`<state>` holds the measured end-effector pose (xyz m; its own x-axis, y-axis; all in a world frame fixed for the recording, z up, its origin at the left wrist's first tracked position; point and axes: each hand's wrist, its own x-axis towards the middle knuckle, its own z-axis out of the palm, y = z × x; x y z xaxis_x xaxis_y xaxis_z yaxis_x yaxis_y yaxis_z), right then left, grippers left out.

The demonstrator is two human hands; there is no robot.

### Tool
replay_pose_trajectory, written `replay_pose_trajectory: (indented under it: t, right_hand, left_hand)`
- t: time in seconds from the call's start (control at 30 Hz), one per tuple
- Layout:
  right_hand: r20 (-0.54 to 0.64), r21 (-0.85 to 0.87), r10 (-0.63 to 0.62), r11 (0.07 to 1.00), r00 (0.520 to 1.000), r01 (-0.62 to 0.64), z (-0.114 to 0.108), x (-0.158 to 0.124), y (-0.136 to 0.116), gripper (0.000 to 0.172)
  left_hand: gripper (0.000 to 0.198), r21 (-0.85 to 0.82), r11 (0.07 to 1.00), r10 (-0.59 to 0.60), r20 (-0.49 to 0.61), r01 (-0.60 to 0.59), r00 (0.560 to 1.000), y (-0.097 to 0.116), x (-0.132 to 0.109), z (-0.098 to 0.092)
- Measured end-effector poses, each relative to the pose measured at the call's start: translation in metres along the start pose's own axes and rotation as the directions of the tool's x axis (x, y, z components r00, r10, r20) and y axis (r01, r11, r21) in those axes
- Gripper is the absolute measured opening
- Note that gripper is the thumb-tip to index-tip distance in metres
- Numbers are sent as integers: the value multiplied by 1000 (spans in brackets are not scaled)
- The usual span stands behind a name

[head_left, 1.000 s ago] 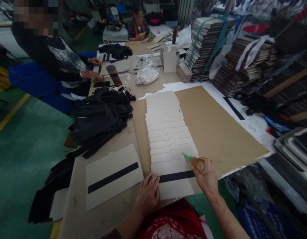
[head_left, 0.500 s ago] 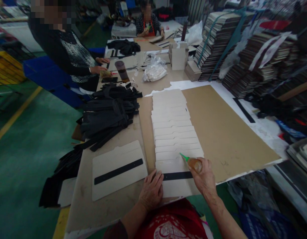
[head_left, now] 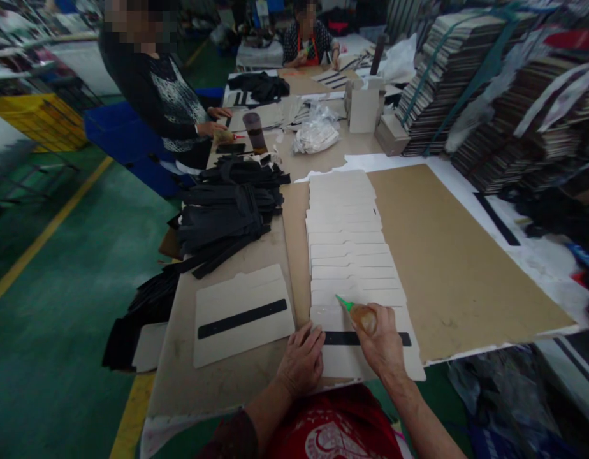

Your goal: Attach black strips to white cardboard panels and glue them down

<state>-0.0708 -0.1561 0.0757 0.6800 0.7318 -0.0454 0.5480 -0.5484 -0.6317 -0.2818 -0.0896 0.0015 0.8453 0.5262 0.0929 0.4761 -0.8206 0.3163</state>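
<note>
My right hand (head_left: 384, 341) is closed around a glue bottle (head_left: 364, 318) with amber contents and a green nozzle. The nozzle tip points left, over the nearest of a row of overlapping pale boards (head_left: 352, 255). A black strip (head_left: 340, 338) lies across that nearest board, partly hidden by my right hand. My left hand (head_left: 301, 357) rests flat at the board's left edge, close to the strip's end, fingers stretched out. To its left lies another pale board (head_left: 241, 347) bearing a black strip (head_left: 241, 319).
A heap of black strips (head_left: 218, 220) lies along the table's left side. Brown board (head_left: 466, 268) covers the right side. Behind stand a clear plastic bag (head_left: 316, 131) and tall tied stacks of boards (head_left: 440, 76). Two people work at the table's far side, one at left (head_left: 173, 95).
My view has shifted left, so everything appears further right. The bottle's nozzle has moved left across the nearest board. My left hand stays at the board's edge.
</note>
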Motion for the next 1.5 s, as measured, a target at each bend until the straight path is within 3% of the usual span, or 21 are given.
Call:
replay_pose_trajectory:
  t: [0.47, 0.7, 0.97, 1.27, 1.5]
  right_hand:
    - [110, 18, -89, 996, 990, 87, 17, 0, -23, 33]
    - [45, -14, -53, 998, 998, 54, 7, 3, -13, 32]
    - [107, 28, -125, 992, 986, 123, 24, 1, -24, 33]
    - [-43, -76, 11, 997, 999, -14, -14, 4, 16, 35]
    - [42, 79, 38, 996, 998, -42, -2, -1, 4, 35]
  left_hand:
    - [50, -28, 999, 16, -4, -16, 1000, 1, 1, -3]
    - [49, -48, 999, -2, 4, 2, 1000, 1, -1, 1]
    - [52, -44, 999, -12, 23, 13, 1000, -1, -3, 1]
    - [44, -48, 999, -11, -21, 10, 1000, 0, 1, -4]
    - [43, -56, 998, 16, -48, -19, 999, 0, -3, -8]
